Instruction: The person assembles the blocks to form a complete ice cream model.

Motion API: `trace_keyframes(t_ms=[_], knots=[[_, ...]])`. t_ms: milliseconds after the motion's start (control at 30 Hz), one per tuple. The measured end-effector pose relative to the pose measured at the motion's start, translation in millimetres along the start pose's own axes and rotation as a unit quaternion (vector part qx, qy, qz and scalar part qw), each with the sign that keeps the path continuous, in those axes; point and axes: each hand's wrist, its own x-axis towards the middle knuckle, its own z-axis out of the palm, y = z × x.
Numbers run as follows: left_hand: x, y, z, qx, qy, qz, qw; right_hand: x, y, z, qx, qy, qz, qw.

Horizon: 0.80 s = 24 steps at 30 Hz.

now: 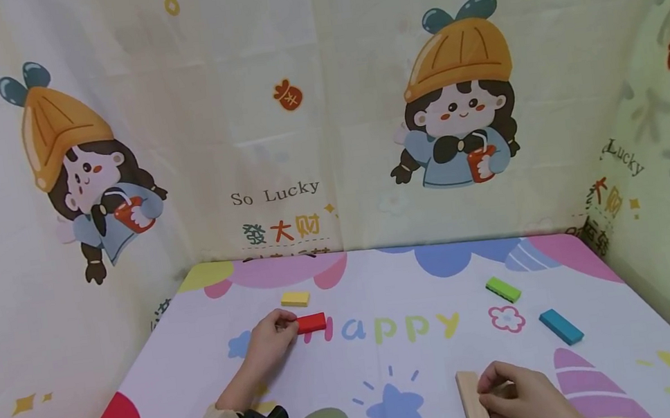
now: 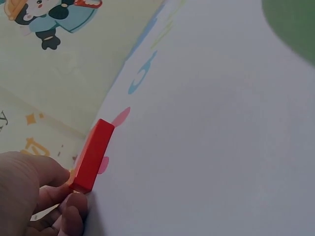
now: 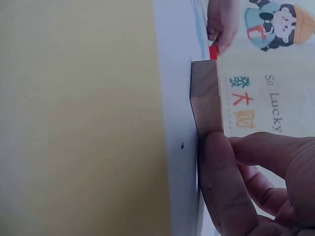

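My left hand (image 1: 272, 342) pinches the left end of a red block (image 1: 312, 322), which lies over the printed lettering on the table. In the left wrist view the red block (image 2: 93, 155) extends away from the fingertips. Near the front of the table, my right hand (image 1: 524, 395) grips a long plain wooden block (image 1: 475, 404) by its right edge, fingers bent. The right wrist view shows the far part of the wooden block (image 3: 205, 98) beyond the fingers, which cover some of its side.
A yellow block (image 1: 295, 299) lies just behind the red one. Toward the right are a green block (image 1: 503, 289) and a blue block (image 1: 561, 326). Printed cloth (image 1: 354, 109) stands around the back and sides of the patterned table (image 1: 394, 285).
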Motion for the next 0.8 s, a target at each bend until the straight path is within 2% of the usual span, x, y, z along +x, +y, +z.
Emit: trace_keyframes(t_ms=[67, 267, 467, 800], knots=[[0.1, 2.1, 0.6, 0.001, -0.001, -0.006, 1.0000, 0.2, -3, 0, -0.007, 0.003, 0.004, 1.0000], [1.0, 8.4, 4.0, 0.002, -0.005, -0.020, 0.9998, -0.4, -9, 1, 0.001, -0.024, -0.010, 0.9997], [0.5, 13.2, 7.5, 0.019, -0.006, -0.003, 0.9998, -1.5, -15, 6, 0.002, -0.027, -0.022, 0.9994], [-1.2, 15.5, 12.9, 0.027, -0.001, 0.005, 0.9996, 0.5, -23, 14, 0.003, -0.033, -0.010, 0.9994]])
